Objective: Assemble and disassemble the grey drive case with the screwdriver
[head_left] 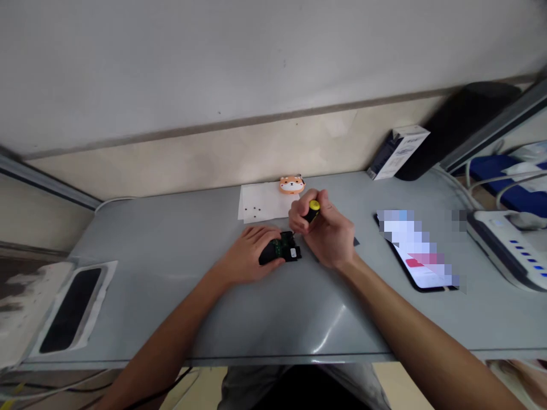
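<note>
My left hand point(248, 253) is closed around a small black device with an exposed green circuit board point(287, 248), pressing it against the grey table. In my right hand point(329, 236) is a screwdriver point(314, 210) with a black handle and a yellow end cap. The screwdriver points down at the right side of the board; its tip is too small to make out. Behind my hands, several tiny dark screws point(255, 216) lie on white paper point(269, 199). An orange case with an animal face point(292, 185) sits on the paper's back edge.
To the right, a lit phone point(421, 253) lies near a white power strip point(508, 245). A carton point(398, 152) and a black cylinder point(457, 128) lean at the back right. Another dark phone-like slab point(72, 310) rests on white packaging at the left.
</note>
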`<state>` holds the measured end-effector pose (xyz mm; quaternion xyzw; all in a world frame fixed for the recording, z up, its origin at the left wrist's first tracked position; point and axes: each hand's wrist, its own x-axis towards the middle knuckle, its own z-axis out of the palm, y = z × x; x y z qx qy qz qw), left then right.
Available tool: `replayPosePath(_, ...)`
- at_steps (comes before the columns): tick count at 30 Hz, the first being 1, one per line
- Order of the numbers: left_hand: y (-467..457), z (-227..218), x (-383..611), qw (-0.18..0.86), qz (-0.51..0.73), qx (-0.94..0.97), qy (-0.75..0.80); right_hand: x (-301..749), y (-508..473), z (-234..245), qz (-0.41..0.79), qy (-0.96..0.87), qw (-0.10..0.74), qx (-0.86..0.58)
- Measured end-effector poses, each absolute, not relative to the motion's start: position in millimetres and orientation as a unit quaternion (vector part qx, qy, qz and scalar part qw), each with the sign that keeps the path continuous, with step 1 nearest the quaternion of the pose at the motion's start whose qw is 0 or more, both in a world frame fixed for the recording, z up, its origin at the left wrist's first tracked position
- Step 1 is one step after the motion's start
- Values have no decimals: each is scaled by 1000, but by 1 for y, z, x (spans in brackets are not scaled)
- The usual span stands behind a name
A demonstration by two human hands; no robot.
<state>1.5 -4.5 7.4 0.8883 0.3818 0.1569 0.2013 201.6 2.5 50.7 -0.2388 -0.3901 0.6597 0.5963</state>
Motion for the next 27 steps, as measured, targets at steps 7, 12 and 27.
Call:
replayPosePath(7,-4,3,2,191,157,896,370,201,0,53,675,-384,586,-233)
replayPosePath(12,-5,4,1,197,156,894,370,200,-1,51,667,-385,591,-241)
replayPosePath(27,-6,6,1,198,163,896,363,201,-1,48,667,-383,599,-225)
